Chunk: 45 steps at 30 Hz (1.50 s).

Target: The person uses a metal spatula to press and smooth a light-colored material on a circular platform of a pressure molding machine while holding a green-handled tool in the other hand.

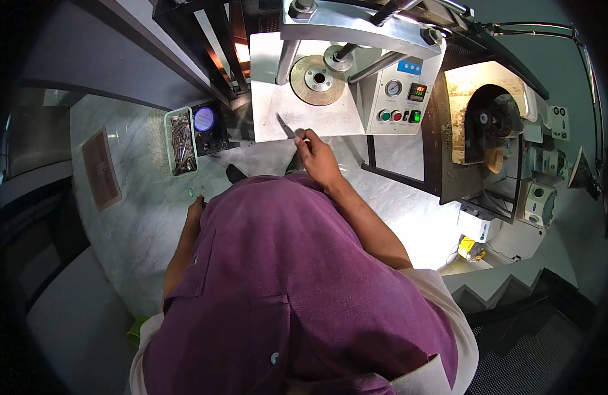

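Observation:
My right hand (317, 158) is closed on a small grey pointed metal tool (284, 125), held over the front of the white machine plate (268, 92). Behind it a round metal disc (304, 89) with a hub lies beneath the press's metal frame (360, 23). A control panel (399, 105) with a gauge, a display and buttons stands to the right. My left hand (196, 209) hangs low beside the purple garment (277, 250), its fingers curled on something I cannot make out and partly hidden.
A tray of metal pieces (182, 145) and a purple-lidded container (204, 119) stand at left. A furnace-like machine (465, 112) with a dark opening is at right, above stairs (515, 296). A flat pinkish board (101, 168) lies on the marble floor (126, 230).

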### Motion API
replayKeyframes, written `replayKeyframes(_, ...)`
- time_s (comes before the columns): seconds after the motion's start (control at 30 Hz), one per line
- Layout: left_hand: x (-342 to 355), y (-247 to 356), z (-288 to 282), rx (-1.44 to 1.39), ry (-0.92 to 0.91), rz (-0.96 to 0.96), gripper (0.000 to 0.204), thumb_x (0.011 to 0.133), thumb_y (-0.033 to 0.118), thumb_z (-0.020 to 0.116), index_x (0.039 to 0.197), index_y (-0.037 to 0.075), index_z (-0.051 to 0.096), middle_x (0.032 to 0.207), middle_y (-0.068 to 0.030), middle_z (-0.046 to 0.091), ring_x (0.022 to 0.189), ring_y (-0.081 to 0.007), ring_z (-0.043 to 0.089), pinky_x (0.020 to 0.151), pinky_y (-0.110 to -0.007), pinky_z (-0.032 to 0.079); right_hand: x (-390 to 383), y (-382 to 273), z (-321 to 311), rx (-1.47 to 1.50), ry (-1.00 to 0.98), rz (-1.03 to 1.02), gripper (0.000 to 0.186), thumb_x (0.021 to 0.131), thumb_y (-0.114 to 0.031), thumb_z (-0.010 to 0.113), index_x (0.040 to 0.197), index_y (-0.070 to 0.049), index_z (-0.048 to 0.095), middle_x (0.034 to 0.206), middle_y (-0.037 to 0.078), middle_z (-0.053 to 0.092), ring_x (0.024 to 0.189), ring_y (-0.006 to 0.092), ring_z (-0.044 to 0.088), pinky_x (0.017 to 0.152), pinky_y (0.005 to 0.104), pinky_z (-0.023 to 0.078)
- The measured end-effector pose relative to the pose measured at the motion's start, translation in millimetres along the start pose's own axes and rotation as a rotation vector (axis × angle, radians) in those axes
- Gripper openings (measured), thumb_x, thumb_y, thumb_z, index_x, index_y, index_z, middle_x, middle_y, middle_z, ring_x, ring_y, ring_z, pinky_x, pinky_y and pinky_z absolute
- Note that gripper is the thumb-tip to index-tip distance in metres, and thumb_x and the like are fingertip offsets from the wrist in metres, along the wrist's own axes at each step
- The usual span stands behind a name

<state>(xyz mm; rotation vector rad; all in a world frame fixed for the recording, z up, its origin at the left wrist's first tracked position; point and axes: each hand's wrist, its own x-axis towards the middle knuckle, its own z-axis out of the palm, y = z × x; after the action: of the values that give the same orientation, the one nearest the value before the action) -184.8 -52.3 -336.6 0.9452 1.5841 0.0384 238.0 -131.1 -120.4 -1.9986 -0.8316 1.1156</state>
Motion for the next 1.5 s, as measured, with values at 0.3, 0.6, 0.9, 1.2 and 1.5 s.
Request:
replayKeyframes(0.3,-10.3,14.0,6.5,-0.121,0.035,-0.107,0.049,0.094,0.047,0.053,0.088,-0.001,0.064,0.08,-0.0114,0.064,0.069,-0.0241,0.058,0.065,-0.036,0.047,-2.2,2.2,-0.9,0.026,-0.029,0.015,0.026,0.097,-0.03,0.051,0.104,-0.006,0.056,0.07,0.016,0.062,0.065,0.0299,0.061,0.062,0.0405,0.045)
replayKeyframes(0.6,-4.2,14.3,3.9,-0.143,0.026,-0.172,0.046,0.095,0.045,0.053,0.085,0.001,0.063,0.076,-0.0082,0.06,0.067,-0.0204,0.056,0.064,-0.036,0.045,-4.1,-1.5,4.3,-0.163,-0.088,-0.028,0.027,0.097,-0.032,0.051,0.105,-0.007,0.057,0.071,0.015,0.064,0.067,0.0334,0.063,0.065,0.0419,0.046)
replayKeyframes(0.9,1.3,-4.8,-1.9,-0.184,0.049,-0.168,0.049,0.093,0.046,0.053,0.086,-0.002,0.063,0.079,-0.0095,0.061,0.07,-0.0206,0.057,0.066,-0.035,0.046,-2.4,-12.7,7.6,-0.269,-0.184,-0.065,0.027,0.096,-0.032,0.053,0.105,-0.008,0.058,0.074,0.017,0.065,0.068,0.0331,0.063,0.069,0.0417,0.047)
replayKeyframes(1.2,2.4,-4.2,2.1,-0.243,0.039,-0.219,0.051,0.093,0.047,0.053,0.09,-0.002,0.065,0.082,-0.0115,0.065,0.072,-0.0225,0.058,0.068,-0.035,0.047,-1.7,-5.9,11.7,-0.201,-0.271,-0.136,0.026,0.096,-0.031,0.053,0.105,-0.008,0.057,0.073,0.017,0.064,0.069,0.0342,0.062,0.065,0.0428,0.046)
replayKeyframes(1.5,-2.6,7.5,6.0,-0.231,0.068,-0.223,0.049,0.093,0.047,0.054,0.088,0.0,0.064,0.08,-0.0109,0.063,0.068,-0.023,0.056,0.066,-0.036,0.045,-2.7,-1.5,11.9,-0.054,-0.259,-0.121,0.025,0.096,-0.031,0.053,0.103,-0.007,0.057,0.07,0.017,0.063,0.065,0.0336,0.061,0.063,0.0424,0.045)
